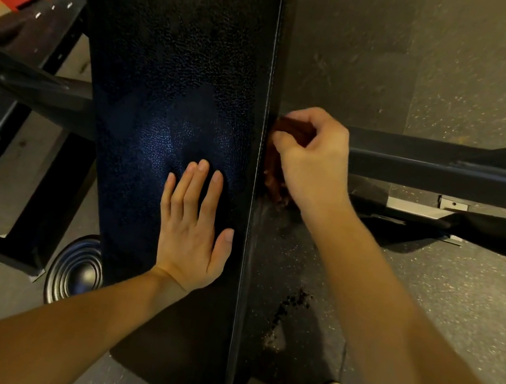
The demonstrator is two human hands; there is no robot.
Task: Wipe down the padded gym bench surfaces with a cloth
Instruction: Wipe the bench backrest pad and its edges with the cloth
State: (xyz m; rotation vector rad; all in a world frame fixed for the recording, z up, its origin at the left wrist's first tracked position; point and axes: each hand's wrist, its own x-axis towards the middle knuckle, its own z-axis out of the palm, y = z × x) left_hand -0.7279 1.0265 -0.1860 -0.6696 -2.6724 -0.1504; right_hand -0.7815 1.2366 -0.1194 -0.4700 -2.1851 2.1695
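Speckled rubber floor [446, 308] lies under the black bench pad [177, 78]. The left hand [191, 235] rests flat on the pad's top, fingers straight. The right hand [313, 161] curls its fingers round a cloth [276, 175], seemingly reddish-brown in the dim light, bunched under the fingers against the pad's right side. I judge the side is being wiped; next, the cloth should slide along this edge.

The black padded bench [173, 61] is borne by a dark frame [449, 171] on speckled rubber floor [462, 294]. A left hand [191, 235] is laid flat on its top; a reddish cloth [274, 172] is pressed against its right side.
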